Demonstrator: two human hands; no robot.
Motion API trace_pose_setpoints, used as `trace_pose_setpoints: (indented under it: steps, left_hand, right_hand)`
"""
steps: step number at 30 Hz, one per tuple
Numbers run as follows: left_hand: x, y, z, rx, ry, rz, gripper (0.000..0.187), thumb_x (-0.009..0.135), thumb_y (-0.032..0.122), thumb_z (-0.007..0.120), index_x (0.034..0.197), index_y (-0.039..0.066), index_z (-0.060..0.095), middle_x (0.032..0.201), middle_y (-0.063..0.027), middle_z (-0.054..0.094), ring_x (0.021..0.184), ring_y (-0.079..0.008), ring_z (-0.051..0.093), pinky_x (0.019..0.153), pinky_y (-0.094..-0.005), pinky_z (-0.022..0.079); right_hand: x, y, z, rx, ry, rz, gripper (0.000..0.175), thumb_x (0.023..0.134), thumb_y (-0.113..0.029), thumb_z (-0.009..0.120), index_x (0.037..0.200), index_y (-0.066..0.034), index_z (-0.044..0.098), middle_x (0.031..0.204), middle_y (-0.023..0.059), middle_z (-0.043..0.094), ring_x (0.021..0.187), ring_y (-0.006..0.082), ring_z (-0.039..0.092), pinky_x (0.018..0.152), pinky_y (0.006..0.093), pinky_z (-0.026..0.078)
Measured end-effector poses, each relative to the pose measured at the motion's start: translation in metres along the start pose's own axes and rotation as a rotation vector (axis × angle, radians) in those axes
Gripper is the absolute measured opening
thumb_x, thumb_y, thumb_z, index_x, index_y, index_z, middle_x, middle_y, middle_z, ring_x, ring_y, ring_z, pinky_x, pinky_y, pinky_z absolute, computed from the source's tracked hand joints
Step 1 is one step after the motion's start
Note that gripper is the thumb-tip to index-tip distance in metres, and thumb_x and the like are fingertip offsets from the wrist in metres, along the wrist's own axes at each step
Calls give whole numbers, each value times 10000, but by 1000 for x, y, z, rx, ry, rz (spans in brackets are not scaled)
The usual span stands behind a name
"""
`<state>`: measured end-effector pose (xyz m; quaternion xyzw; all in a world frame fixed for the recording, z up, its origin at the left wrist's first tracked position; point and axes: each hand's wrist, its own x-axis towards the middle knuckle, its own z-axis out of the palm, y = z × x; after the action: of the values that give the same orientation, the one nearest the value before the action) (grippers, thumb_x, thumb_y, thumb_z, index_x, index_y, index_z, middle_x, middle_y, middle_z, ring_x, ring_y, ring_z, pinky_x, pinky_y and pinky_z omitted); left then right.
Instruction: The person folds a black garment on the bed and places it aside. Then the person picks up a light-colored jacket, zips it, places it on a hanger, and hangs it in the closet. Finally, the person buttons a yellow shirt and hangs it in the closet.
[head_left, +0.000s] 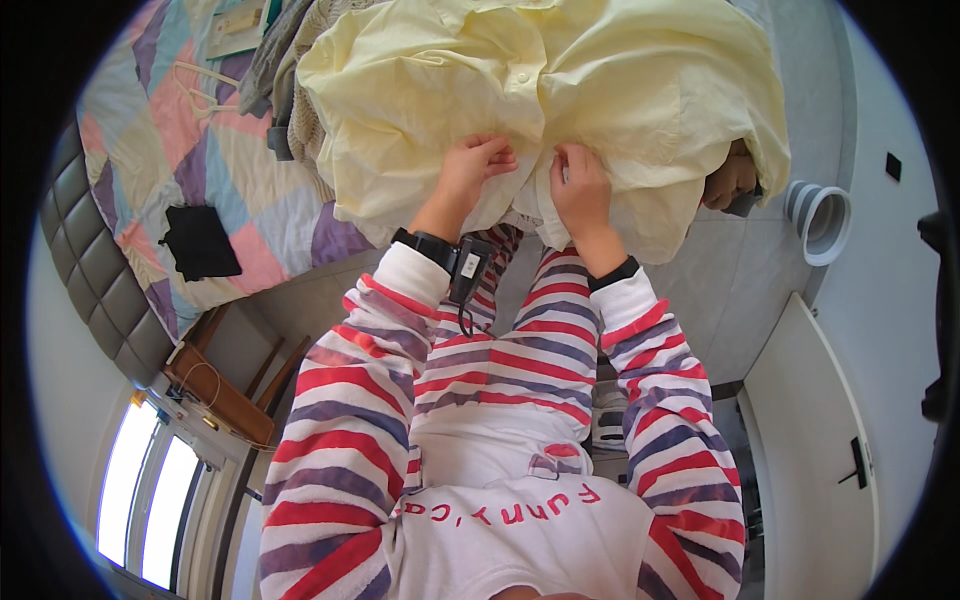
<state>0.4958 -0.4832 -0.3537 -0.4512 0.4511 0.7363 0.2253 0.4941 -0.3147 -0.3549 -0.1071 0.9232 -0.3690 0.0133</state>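
Note:
A pale yellow button-up shirt (615, 90) is spread before me, its front placket running down the middle with a button showing. My left hand (472, 176) is over the panel left of the placket, fingers curled together; whether cloth is pinched in them is unclear. Close by, my right hand (583, 191) pinches the other front panel near its edge between thumb and fingers. The lower hem hangs above my striped trouser legs (517, 360). Creases run across both panels.
Grey and knitted garments (304, 97) are piled left of the shirt. On the patchwork bedspread (262, 202) lie a black folded cloth item (201, 241) and a white hanger (202, 97). A collapsible grey-white bucket (821, 225) stands by the right wall, near a white door (814, 420).

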Motion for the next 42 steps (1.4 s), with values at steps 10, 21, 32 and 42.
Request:
trace_pose_setpoints:
  steps: [10,21,32,42]
  left_hand:
    - [-13,-66,12,1443,325,875,304,742,240,661,934,47,525,841,-117,599,741,-308,607,598,-400,513]
    - [15,-86,8,1584,460,832,211,711,165,615,879,67,534,868,-114,591,799,-299,606,582,-415,515]
    - [-81,-77,31,838,291,939,89,757,28,633,837,14,598,778,-127,595,681,-272,597,606,-336,485]
    - [-95,-82,38,454,302,804,118,805,55,635,906,-5,643,784,-122,649,655,-187,626,588,-280,488]
  right_hand:
    - [-33,14,28,-336,-117,-92,139,746,-85,562,876,-40,539,850,98,521,796,256,579,611,329,508]
    - [-39,15,23,-184,-218,-58,77,776,-63,536,851,-48,544,863,133,545,770,322,579,624,401,493]
    - [-34,-22,-45,290,-321,115,79,766,-57,621,824,-3,611,781,164,604,719,325,599,646,380,479]
    - [-34,-37,-51,292,-256,91,97,778,-48,628,860,3,630,774,149,620,660,266,611,607,328,485]
